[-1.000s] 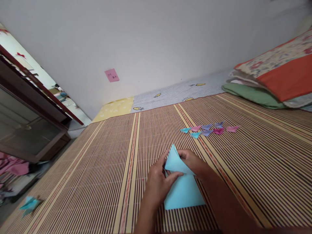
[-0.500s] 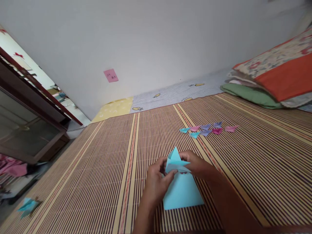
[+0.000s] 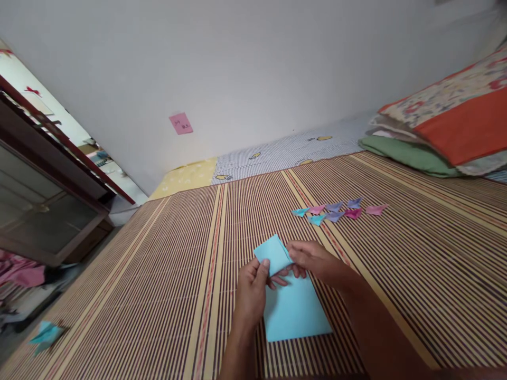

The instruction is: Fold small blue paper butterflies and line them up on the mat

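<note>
Between my hands is a folded light-blue paper (image 3: 273, 254), now a flat, squarish shape held just above the mat. My left hand (image 3: 253, 285) pinches its lower left side, thumb on top and fingers beneath. At its right corner, my right hand (image 3: 311, 261) grips the edge between thumb and fingers. Below them, a larger light-blue sheet (image 3: 297, 311) lies flat on the striped mat (image 3: 190, 274), its far part covered by my hands and the folded piece.
Several small folded paper figures in blue, pink and purple, among them a magenta one (image 3: 353, 213), sit beyond my right hand. A crumpled-looking blue folded paper (image 3: 46, 335) lies at the far left. Pillows (image 3: 459, 126) are stacked at the right; a pink note (image 3: 181, 123) is on the wall.
The folded paper has gone from an opened shape with raised points to a flattened square. It has shifted slightly left, and my left thumb now presses on its face.
</note>
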`<state>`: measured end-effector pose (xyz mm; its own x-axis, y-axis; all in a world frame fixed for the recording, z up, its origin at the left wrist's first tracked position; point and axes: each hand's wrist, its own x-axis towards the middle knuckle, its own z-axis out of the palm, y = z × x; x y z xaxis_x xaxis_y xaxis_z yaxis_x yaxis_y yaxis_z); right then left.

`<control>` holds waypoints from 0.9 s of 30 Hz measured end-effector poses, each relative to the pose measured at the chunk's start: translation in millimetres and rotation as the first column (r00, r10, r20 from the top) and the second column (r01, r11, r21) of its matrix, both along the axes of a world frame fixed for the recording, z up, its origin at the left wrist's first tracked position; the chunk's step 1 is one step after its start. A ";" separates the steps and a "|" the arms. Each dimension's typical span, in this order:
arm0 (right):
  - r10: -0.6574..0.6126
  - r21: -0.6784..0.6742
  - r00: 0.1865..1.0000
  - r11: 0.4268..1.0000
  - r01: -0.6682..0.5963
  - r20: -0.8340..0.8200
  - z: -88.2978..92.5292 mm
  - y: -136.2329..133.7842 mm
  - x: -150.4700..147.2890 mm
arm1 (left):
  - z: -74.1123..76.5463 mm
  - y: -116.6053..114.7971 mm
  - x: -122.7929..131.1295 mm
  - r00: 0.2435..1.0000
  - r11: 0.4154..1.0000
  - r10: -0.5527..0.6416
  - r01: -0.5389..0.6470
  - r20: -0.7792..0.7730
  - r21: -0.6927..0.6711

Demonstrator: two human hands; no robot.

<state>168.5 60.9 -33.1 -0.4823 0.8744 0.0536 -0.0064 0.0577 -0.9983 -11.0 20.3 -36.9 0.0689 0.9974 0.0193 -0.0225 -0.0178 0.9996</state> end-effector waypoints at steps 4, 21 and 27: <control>-0.071 0.054 0.997 0.996 0.069 0.025 4.5 -5.1 -10.0 | 3.5 -0.7 4.3 0.995 0.999 0.018 -0.014 0.095 -0.042; -0.193 0.096 0.981 0.977 0.189 0.032 10.4 -7.7 -15.3 | 5.4 -1.4 2.0 0.970 0.993 -0.029 0.054 0.242 -0.100; -0.135 0.042 0.987 0.990 0.132 0.087 9.5 -10.4 -15.5 | 3.5 -0.7 -4.9 0.945 0.982 0.183 -0.161 0.271 -0.101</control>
